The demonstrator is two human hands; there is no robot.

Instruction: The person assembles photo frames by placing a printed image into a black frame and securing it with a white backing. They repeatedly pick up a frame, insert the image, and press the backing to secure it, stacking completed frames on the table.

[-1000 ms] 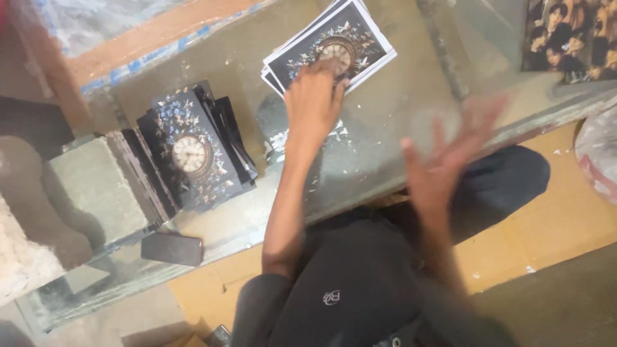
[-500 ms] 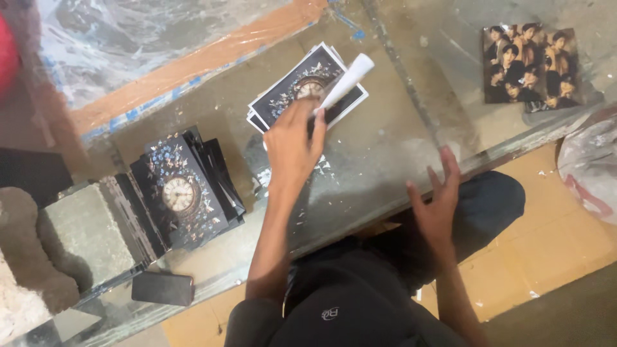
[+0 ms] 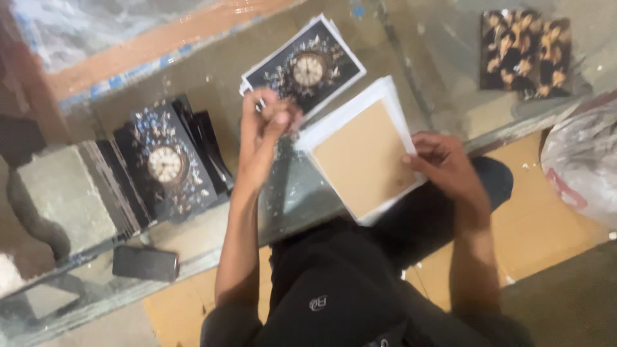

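We are sitting at a glass counter (image 3: 212,96) that is filling most of the view, with a wooden strip running along its far edge. Beyond its near edge on the right, a pale plastic bag (image 3: 581,167) is resting on the floor. Toward the left edge, a stack of dark clock panels (image 3: 168,162) is lying face up, its layers fanning out to both sides. At the near edge in the middle, we are holding a tan board with a white border (image 3: 361,157), tilted and lying half over the counter's edge. Near the far edge, a pile of clock prints (image 3: 308,67) is lying just beyond that board, and a dark print with golden figures (image 3: 526,54) is sitting alone in the far right corner. A dark phone (image 3: 146,263) is lying at the near left corner. Our right hand (image 3: 443,160) is clamping its fingers on the board's right edge. Our left hand (image 3: 267,125) is hovering over the near corner of the clock prints, fingers bunched together; we cannot tell whether it is pinching anything.
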